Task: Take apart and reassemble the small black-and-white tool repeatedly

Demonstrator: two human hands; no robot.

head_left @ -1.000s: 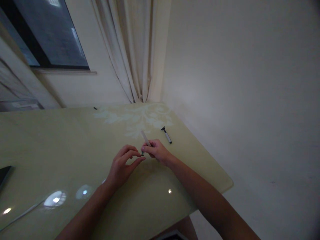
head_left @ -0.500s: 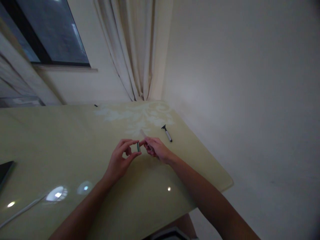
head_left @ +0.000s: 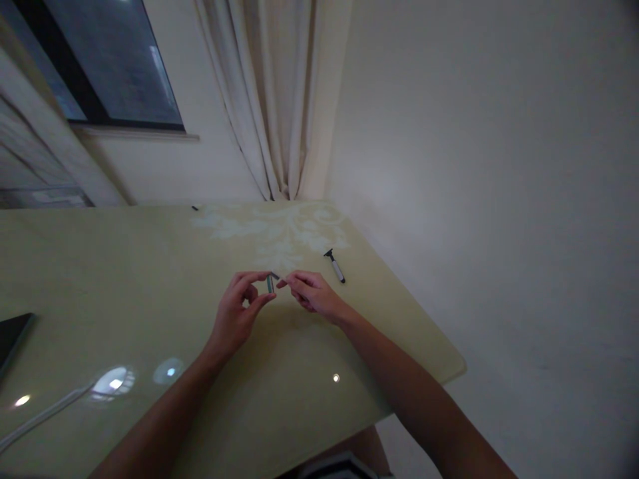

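A glossy yellow-green table (head_left: 124, 279) with a pale floral pattern is filling the lower half of the view, pushed into a corner under a dark window (head_left: 100, 60) and a cream curtain (head_left: 274, 100). At the table's left edge a dark flat object (head_left: 12, 332) is lying, and a thin white cord (head_left: 44, 416) is trailing across the near left part of the surface, beside the lamp reflections.

Toward the middle of the table, the left hand (head_left: 237, 313) is pinching a small dark cartridge-like piece (head_left: 270, 284) between thumb and forefinger, holding it upright just above the surface. A second ago this piece was sitting at the tip of the pale handle; now it is held on its own in the left fingers, so the two parts seem to have come apart. To the right of the piece, the right hand (head_left: 312, 296) is curling around the pale handle (head_left: 280, 278), only whose tip is showing, pointed at the piece and nearly touching it. Both hands have drifted slightly farther from the table's near edge.

Farther right, near the table's right edge, a razor (head_left: 335, 265) with a dark head and light handle is lying untouched, apart from both hands.
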